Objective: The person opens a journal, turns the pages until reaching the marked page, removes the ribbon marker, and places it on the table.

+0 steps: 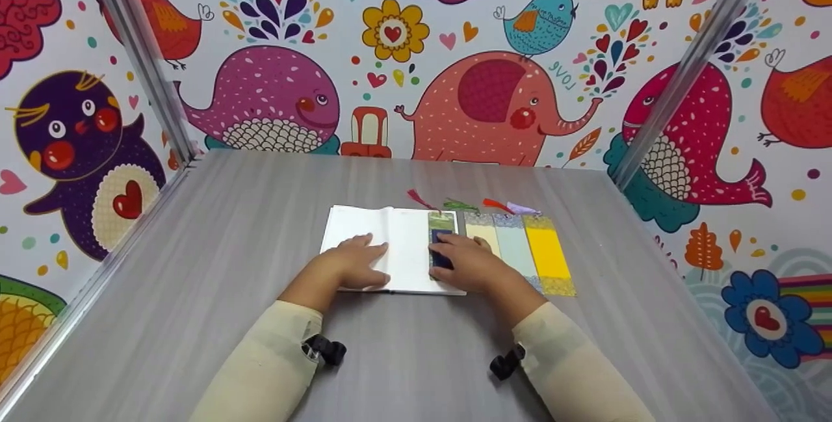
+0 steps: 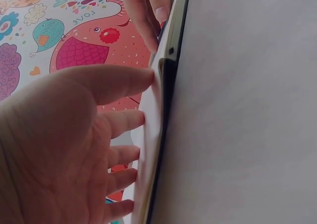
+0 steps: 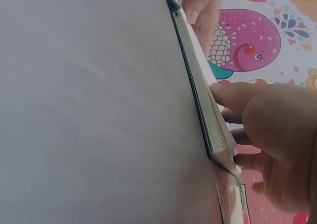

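Observation:
An open notebook [image 1: 408, 259] with white pages lies flat on the table. My left hand [image 1: 354, 263] presses its left page near the fold, fingers spread; in the left wrist view the fingertips of that hand [image 2: 59, 135] touch the paper. On the right page, along the outer edge, lies a bookmark [image 1: 442, 222] in green and dark blue with a dark pink tassel [image 1: 420, 200]. My right hand [image 1: 471, 263] rests over it with extended fingers, covering part of it. From the right wrist view, the notebook's page edges [image 3: 203, 92] show beside the right hand [image 3: 282, 130].
Right of the notebook, a cream bookmark [image 1: 481, 228], a light blue bookmark [image 1: 515, 250] and a yellow bookmark [image 1: 549, 253] lie side by side. Green, red and lilac tassels [image 1: 523, 209] extend behind them. Behind the grey table [image 1: 247, 214] stand printed walls and metal posts [image 1: 140, 51].

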`<control>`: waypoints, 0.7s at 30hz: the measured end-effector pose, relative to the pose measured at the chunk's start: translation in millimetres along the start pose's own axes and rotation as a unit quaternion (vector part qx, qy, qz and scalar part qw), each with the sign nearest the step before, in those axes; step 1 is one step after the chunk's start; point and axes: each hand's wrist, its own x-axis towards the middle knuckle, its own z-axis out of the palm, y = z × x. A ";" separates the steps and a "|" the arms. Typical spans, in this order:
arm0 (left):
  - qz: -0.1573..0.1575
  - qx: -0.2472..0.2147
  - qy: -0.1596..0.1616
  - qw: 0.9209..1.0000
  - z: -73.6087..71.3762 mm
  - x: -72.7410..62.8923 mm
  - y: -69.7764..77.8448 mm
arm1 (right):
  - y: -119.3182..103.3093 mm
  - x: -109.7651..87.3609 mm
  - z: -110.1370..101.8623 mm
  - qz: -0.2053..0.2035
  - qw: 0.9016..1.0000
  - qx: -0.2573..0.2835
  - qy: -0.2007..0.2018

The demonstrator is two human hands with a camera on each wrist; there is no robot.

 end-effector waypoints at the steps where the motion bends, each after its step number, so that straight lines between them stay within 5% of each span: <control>1: 0.000 0.000 0.000 1.000 -0.1 0.0 0.0 | 0.7 -0.4 -0.3 0.000 1.000 0.001 -0.001; 10: -0.004 0.000 0.000 1.000 1.6 2.5 -2.2 | 2.8 1.1 -4.1 0.022 0.999 0.028 0.009; 16: -0.009 -0.001 -0.001 1.000 1.3 3.0 -2.1 | -3.7 13.1 -5.5 0.123 0.986 0.068 0.093; 21: -0.010 -0.001 -0.005 1.000 -0.4 1.7 -1.1 | -7.8 21.2 -5.4 0.188 0.974 0.083 0.098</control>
